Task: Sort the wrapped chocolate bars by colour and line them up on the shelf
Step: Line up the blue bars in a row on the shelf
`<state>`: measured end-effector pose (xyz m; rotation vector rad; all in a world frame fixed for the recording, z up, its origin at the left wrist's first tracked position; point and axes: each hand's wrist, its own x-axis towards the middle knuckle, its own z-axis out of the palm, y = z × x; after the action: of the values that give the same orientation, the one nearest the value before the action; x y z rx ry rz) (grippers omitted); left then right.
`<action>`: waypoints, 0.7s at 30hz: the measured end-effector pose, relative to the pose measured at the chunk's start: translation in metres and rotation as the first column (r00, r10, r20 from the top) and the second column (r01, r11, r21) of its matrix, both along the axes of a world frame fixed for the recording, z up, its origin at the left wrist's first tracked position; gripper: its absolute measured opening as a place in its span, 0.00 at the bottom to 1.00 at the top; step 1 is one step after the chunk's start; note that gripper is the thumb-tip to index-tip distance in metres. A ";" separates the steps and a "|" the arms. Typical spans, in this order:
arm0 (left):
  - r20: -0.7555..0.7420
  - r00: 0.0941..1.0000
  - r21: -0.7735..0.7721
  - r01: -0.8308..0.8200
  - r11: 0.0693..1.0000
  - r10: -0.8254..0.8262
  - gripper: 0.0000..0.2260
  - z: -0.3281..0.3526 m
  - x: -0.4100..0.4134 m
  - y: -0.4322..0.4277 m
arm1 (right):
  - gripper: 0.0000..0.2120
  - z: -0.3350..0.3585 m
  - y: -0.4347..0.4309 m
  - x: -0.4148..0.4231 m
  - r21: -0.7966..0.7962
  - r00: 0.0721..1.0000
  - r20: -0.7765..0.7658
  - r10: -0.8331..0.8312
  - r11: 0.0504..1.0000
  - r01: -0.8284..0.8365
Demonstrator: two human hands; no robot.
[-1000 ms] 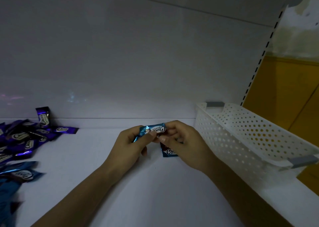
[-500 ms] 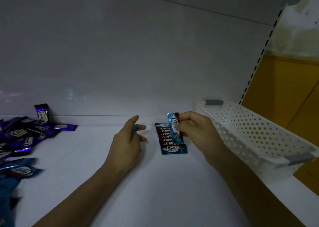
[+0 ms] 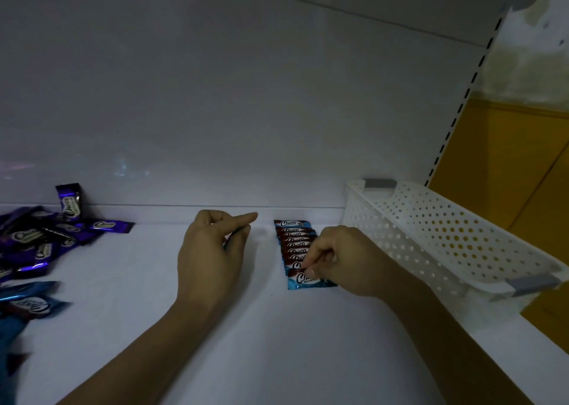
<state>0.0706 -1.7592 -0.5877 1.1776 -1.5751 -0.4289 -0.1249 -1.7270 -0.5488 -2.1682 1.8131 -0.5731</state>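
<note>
A: Which step, then?

B: Looks like placing. Pinches the nearest blue bar (image 3: 304,283) between thumb and fingertip of the right hand (image 3: 338,260), holding it down at the 6 o'clock end of the row of blue bars (image 3: 292,235).

A: And the other hand?

B: Hovers at 9 o'clock of the row, apart from it: left hand (image 3: 212,250), fingers curled, forefinger stretched toward 1 o'clock. Shows a dark sliver under the fingers; cannot tell whether holding anything.

A: Lie of the bar?

B: Lies flat on the shelf (image 3: 277,343), long axis 9 to 3, right end dipping slightly toward 4. Reads upright from the near side, with lettering starting at the 9 o'clock end and top of print toward 12. Overlaps the bar behind like a shingle; matches the others, ranked away toward 12 and ending near the back wall (image 3: 277,127).

A: Next?

B: Probably calls for letting go without skewing the wrapper, then reaching to 8 o'clock for the loose blue bars (image 3: 30,304), well apart from the row. Leaves the purple bars (image 3: 37,244) at 10 o'clock for a line of their own. Needs care at 3 o'clock: white basket (image 3: 446,235) just beside the row, little room for the wrist.
</note>
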 end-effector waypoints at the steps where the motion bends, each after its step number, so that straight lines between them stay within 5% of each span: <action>1: -0.010 1.000 0.000 0.003 1.000 -0.003 0.11 0.000 0.000 0.000 | 0.04 -0.001 -0.001 0.000 -0.013 1.000 0.004 0.002 1.000 -0.002; 11: -0.288 0.943 0.104 0.202 0.974 -0.164 0.08 -0.001 -0.001 -0.001 | 0.08 -0.009 -0.001 0.004 -0.106 1.000 0.000 -0.027 0.994 0.027; 16: -0.424 0.885 0.163 0.285 0.945 -0.193 0.07 -0.001 -0.002 -0.005 | 0.06 -0.003 -0.002 0.013 -0.129 0.928 0.371 -0.041 0.987 0.096; 21: -0.513 0.835 0.178 0.332 0.926 -0.201 0.06 0.003 -0.001 -0.006 | 0.19 -0.008 -0.002 0.025 -0.090 0.872 0.488 -0.021 0.993 0.074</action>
<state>0.0700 -1.7653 -0.5847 0.9359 -1.2577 -1.0652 -0.1002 -1.7286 -0.5568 -1.8156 1.5850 -1.1351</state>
